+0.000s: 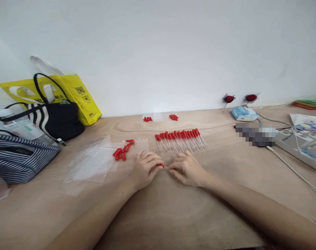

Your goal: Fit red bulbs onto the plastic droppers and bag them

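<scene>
In the head view, a wooden table (pixel 152 215) runs under the grip to a white wall (pixel 158 52); a row of droppers (pixel 182 140) lies just beyond. Forearms converging, the left hand (pixel 147 168) pinches a red bulb (pixel 161 165), the right hand (pixel 187 170) a thin tube (pixel 166 168), between them.

Soft light brightens the wall (pixel 158 52), shadow darkens the near tabletop (pixel 158 218), and pixelation hides detail at right.
</scene>
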Demonstrator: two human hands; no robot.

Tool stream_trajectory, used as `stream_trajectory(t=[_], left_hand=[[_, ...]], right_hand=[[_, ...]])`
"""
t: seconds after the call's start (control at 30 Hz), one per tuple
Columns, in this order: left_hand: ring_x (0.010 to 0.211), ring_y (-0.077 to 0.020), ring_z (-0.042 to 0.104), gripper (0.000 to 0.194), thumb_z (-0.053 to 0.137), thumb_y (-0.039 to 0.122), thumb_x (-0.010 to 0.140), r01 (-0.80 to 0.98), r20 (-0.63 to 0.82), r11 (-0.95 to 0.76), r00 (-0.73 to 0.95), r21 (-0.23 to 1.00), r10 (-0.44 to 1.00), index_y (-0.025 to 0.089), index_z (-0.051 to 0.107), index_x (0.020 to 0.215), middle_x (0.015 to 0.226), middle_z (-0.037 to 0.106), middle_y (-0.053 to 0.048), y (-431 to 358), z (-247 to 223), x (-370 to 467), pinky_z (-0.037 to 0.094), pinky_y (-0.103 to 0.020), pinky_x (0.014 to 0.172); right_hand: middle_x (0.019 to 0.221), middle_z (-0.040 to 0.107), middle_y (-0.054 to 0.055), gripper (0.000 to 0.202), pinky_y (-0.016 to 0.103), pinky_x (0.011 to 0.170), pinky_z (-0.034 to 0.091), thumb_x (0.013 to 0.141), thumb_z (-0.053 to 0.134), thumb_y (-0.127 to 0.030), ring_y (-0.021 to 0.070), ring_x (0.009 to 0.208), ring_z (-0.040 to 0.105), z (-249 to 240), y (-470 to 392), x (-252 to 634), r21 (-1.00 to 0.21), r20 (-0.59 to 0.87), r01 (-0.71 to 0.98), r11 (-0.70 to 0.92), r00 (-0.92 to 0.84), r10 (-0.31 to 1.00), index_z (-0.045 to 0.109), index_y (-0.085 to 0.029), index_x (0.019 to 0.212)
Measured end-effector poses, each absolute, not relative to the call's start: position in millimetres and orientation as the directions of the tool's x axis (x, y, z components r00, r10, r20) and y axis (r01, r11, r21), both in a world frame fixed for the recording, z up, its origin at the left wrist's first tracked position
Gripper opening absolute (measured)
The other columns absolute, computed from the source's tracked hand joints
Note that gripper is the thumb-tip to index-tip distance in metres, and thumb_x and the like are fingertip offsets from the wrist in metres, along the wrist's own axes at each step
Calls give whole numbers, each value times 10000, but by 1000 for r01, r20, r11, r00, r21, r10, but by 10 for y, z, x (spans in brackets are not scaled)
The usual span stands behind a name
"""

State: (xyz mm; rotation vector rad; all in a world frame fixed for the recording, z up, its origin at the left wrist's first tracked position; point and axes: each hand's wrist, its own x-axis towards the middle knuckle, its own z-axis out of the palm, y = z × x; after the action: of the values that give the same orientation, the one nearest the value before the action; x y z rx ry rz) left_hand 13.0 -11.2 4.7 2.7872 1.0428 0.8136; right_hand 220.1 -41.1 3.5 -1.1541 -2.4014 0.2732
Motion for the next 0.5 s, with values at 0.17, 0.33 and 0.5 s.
stream_trajectory(t=[0.17,0.33,0.5], left_hand=[[1010,-254,500,354,525,405,759,894,539,-403,246,194,806,199,537,1047,1055,597,-79,132,102,-222,306,-413,904],[1016,-280,491,249,511,357,761,978,466,-99,3,181,885,223,607,948,1030,597,-68,284,166,-584,342,-436,867],[1109,-301,437,272,432,341,807,983,316,-109,58,147,947,242,630,967,1084,582,-73,536,284,-761,352,-459,865]], right_hand=[[785,676,22,221,278,694,340,797,461,-239,172,774,549,-2,-25,2076,-530,303,777,339,-200,932,654,-213,902],[852,677,44,224,296,744,338,779,479,-273,204,865,559,-7,363,1894,-468,285,877,111,31,958,645,-201,911],[825,676,58,216,309,750,310,775,462,-288,200,843,586,-17,461,1753,-436,220,899,28,77,973,638,-200,864]])
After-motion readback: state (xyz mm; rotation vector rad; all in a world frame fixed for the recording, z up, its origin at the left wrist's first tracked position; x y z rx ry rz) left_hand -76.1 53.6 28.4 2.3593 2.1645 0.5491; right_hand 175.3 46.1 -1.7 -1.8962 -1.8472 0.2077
